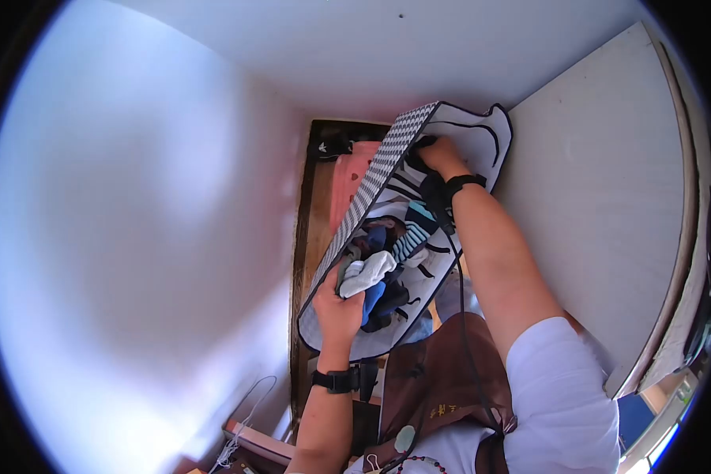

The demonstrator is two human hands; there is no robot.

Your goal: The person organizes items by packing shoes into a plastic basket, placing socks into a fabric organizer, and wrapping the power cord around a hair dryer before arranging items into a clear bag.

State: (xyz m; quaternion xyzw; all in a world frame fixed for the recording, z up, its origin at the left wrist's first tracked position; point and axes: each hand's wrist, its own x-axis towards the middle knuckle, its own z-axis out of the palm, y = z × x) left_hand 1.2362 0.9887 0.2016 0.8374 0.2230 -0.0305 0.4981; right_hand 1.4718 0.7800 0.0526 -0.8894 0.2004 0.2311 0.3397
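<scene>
A fabric storage box point(371, 175) with a black-and-white houndstooth side and white lining is tilted between my arms, its opening facing me. Socks lie inside it, among them a teal-and-black striped sock point(412, 237) and a blue piece of cloth point(374, 300). My left hand point(340, 314) is at the box's lower left side, closed on a white sock point(369, 274); its fingertips are partly hidden. Deep in the upper end of the box, my right hand point(444, 156) is closed around a dark piece of cloth point(421, 150), with the fingers mostly hidden.
A pink item with heart shapes point(352, 182) lies behind the box on the wooden floor. White walls point(158, 197) rise at the left and back. A pale panel point(592, 182) stands close on the right. A black cable point(461, 316) hangs beside my right arm.
</scene>
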